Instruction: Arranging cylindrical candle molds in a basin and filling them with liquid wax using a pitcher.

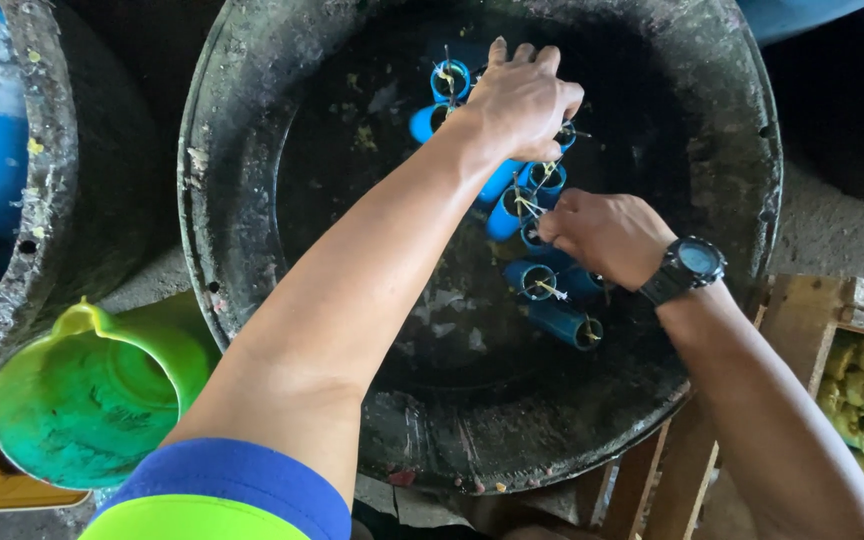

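Both hands down in a big black basin, working a cluster of short blue tubes with wicks.

Left hand point(520, 100) reaches across to the far tubes, fingers curled down over one; whether it actually grips it, cannot tell. Right hand point(607, 235), wristwatch point(690, 266) on, is pinched closed on the wick or rim of a blue tube point(535, 238) mid-cluster. The blue tubes point(537, 280) lie and lean together right of centre in the grimy basin point(252, 130), some upright, some tipped. Step looks like sorting or setting tubes one at a time. Next move calls for a fine pinch without knocking neighbours. Green jug point(92, 390) stands outside, lower left; wooden crate point(812, 310) of yellowish pieces at right.
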